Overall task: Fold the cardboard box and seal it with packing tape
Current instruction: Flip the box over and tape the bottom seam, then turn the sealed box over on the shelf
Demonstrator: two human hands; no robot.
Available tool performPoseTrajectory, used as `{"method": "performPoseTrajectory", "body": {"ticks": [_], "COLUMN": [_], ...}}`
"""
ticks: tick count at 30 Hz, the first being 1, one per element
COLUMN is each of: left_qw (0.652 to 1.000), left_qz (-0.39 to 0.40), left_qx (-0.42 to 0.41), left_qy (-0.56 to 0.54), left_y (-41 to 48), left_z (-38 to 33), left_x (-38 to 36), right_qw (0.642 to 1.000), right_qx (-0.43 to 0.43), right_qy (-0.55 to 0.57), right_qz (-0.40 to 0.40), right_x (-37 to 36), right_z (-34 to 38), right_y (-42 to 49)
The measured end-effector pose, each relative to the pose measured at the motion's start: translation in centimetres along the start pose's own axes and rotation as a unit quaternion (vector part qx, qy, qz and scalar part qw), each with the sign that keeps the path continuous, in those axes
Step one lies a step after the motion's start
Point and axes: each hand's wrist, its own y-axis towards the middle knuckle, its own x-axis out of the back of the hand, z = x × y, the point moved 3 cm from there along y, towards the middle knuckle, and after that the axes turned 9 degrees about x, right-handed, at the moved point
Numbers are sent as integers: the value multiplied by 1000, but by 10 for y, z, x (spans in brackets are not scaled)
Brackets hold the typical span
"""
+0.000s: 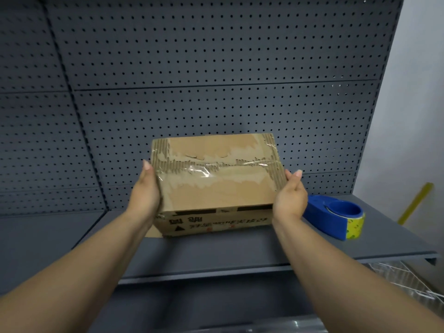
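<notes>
A worn brown cardboard box (216, 186) stands on the dark grey shelf (216, 251), its flaps closed on top. Clear tape runs along the top seam, and the paper skin there is torn down to the corrugation. My left hand (145, 188) presses flat against the box's left side. My right hand (289, 195) holds the right side, thumb at the top edge. A blue tape dispenser (329, 217) with a yellow-edged roll lies on the shelf just right of my right hand, apart from the box.
A grey pegboard wall (192, 68) rises right behind the box. The shelf's front edge runs below my forearms, with a lower level beneath. A yellow stick (415, 203) leans by the white wall at the right. Wire racking (408, 277) shows at the lower right.
</notes>
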Motion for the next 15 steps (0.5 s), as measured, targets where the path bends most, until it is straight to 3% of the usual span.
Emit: {"method": "performPoseTrajectory", "body": {"ticks": [7,11,15], "left_qw": [997,982,966], "left_qz": [48,150,208], "left_qx": [-24,-28,39], "left_qy": [-63,-110,-147], "left_y": [0,6,4], "left_z": [19,24,23], "left_x": [9,16,20], "right_qw": [992,968,938], "right_qx": [-82,-159,-236], "right_qy": [85,117,56], "right_qz": [42,152,247], "right_x": [12,26,37], "right_z": [-11,-10,3], "right_y": [-12,-5,5]}}
